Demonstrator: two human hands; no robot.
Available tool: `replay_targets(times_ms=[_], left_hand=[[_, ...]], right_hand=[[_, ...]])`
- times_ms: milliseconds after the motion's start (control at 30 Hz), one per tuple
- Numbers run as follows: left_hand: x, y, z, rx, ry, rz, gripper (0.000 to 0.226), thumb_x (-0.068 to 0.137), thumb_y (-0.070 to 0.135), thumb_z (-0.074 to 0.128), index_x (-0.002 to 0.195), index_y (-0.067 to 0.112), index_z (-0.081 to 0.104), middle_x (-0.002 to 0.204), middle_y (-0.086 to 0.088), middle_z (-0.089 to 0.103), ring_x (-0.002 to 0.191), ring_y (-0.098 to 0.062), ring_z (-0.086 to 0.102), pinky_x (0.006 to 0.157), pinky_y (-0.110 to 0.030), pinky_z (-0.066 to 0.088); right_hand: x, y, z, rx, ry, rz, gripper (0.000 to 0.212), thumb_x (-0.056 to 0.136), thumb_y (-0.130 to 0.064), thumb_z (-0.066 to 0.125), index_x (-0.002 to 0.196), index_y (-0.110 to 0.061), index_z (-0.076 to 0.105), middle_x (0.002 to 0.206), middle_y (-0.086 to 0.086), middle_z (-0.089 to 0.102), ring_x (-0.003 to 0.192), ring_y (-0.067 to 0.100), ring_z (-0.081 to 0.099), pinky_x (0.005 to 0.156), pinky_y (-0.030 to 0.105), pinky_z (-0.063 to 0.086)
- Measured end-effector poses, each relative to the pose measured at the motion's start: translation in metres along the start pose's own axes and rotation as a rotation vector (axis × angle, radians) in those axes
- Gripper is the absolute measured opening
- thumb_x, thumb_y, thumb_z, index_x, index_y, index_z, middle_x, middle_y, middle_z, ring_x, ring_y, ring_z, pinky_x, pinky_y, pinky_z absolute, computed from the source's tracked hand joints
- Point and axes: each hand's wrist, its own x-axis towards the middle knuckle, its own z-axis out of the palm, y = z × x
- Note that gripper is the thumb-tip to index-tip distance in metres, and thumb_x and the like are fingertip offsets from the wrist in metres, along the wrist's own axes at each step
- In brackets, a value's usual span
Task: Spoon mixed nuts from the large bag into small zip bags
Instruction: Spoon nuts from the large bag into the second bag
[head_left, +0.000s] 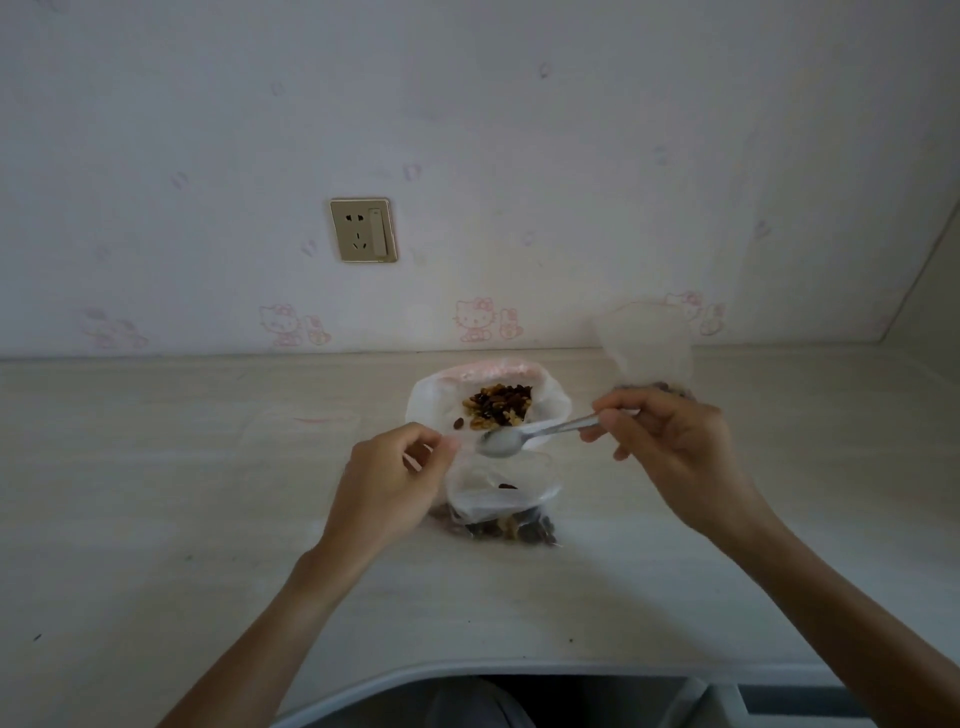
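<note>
Small zip bag (501, 499) mouth is pinched open by left hand (387, 480) (for filling); empty spoon (524, 439) is gripped by right hand (670, 441), over large bag (488, 402).

pale table (156, 493); gold wall socket (363, 229); cartoon-cat wallpaper (475, 319).

Large bag (436, 395) open; small zip bag (498, 499) part-filled.

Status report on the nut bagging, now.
Left hand pinches small zip bag open. Right hand holds spoon, bowl empty, between bags. Large bag open, nothing in the way.
</note>
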Motion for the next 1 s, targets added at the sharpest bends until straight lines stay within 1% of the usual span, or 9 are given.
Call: replay_targets(times_ms=[133,233,400,467,533,633,767,900,1000], left_hand=[[0.035,0.012,-0.007,0.037,0.168,0.147,0.011,0.091,0.037,0.073,0.082,0.034,0.069,0.074,0.016,0.066,0.069,-0.001,0.063,0.058,-0.011,0.045],[0.069,0.021,-0.001,0.115,0.219,0.232,0.013,0.089,0.034,0.076,0.097,0.026,0.070,0.092,0.015,0.063,0.078,-0.002,0.061,0.070,-0.016,0.050],[0.114,0.030,0.025,0.305,-0.021,0.225,0.048,0.089,0.053,0.073,0.127,0.024,0.065,0.123,0.007,0.061,0.109,-0.011,0.061,0.091,-0.029,0.050],[0.125,0.032,0.037,0.425,-0.149,0.159,0.053,0.086,0.066,0.067,0.121,0.026,0.068,0.116,0.009,0.066,0.104,-0.015,0.065,0.085,-0.031,0.051],[0.129,0.032,0.045,0.467,-0.196,0.116,0.047,0.086,0.070,0.057,0.096,0.027,0.073,0.091,0.010,0.072,0.084,-0.018,0.069,0.072,-0.033,0.053],[0.129,0.022,0.048,0.471,-0.075,0.169,0.031,0.101,0.045,0.053,0.090,0.023,0.073,0.080,0.008,0.068,0.076,-0.018,0.068,0.063,-0.032,0.051],[0.129,0.012,0.044,0.385,0.108,0.190,0.023,0.106,0.037,0.054,0.104,0.021,0.071,0.088,0.008,0.064,0.074,-0.010,0.059,0.054,-0.021,0.036],[0.128,0.012,0.041,0.311,0.167,0.133,0.022,0.106,0.034,0.052,0.110,0.020,0.069,0.100,0.005,0.065,0.083,-0.013,0.061,0.065,-0.029,0.045],[0.127,0.011,0.037,0.299,0.190,0.103,0.022,0.107,0.032,0.050,0.110,0.017,0.066,0.102,0.004,0.065,0.087,-0.016,0.063,0.069,-0.032,0.048]], right_hand=[[0.020,0.017,0.005,0.089,0.086,0.186,0.009,0.099,-0.013,0.066,0.103,-0.012,0.073,0.080,-0.004,0.080,0.075,0.010,0.076,0.061,0.022,0.057],[0.036,0.024,0.012,0.011,0.109,0.238,0.009,0.099,-0.014,0.065,0.097,-0.018,0.073,0.078,-0.011,0.079,0.073,0.006,0.075,0.059,0.024,0.058],[0.053,0.027,0.024,-0.308,0.047,0.122,0.029,0.099,-0.022,0.064,0.076,-0.040,0.064,0.071,-0.016,0.073,0.067,-0.004,0.067,0.056,0.011,0.049],[0.057,0.028,0.029,-0.389,-0.028,0.110,0.022,0.100,-0.027,0.063,0.081,-0.038,0.065,0.078,-0.017,0.073,0.072,-0.003,0.068,0.064,0.015,0.053],[0.059,0.029,0.032,-0.434,-0.092,0.126,0.015,0.101,-0.031,0.061,0.091,-0.027,0.071,0.084,-0.015,0.075,0.077,0.001,0.070,0.073,0.030,0.061],[0.061,0.031,0.031,-0.458,-0.105,0.110,0.017,0.101,-0.032,0.062,0.095,-0.021,0.073,0.083,-0.015,0.076,0.072,-0.003,0.069,0.067,0.018,0.057],[0.060,0.029,0.025,-0.445,-0.079,0.088,0.013,0.098,-0.028,0.066,0.086,-0.027,0.069,0.073,-0.020,0.071,0.057,-0.016,0.060,0.052,0.002,0.041],[0.060,0.024,0.027,-0.477,-0.097,0.072,0.014,0.098,-0.028,0.067,0.085,-0.030,0.067,0.075,-0.017,0.072,0.064,-0.014,0.062,0.053,0.005,0.042],[0.058,0.025,0.027,-0.580,-0.060,0.031,0.013,0.099,-0.028,0.065,0.091,-0.021,0.073,0.058,-0.019,0.058,0.054,-0.002,0.058,0.047,0.015,0.034]])
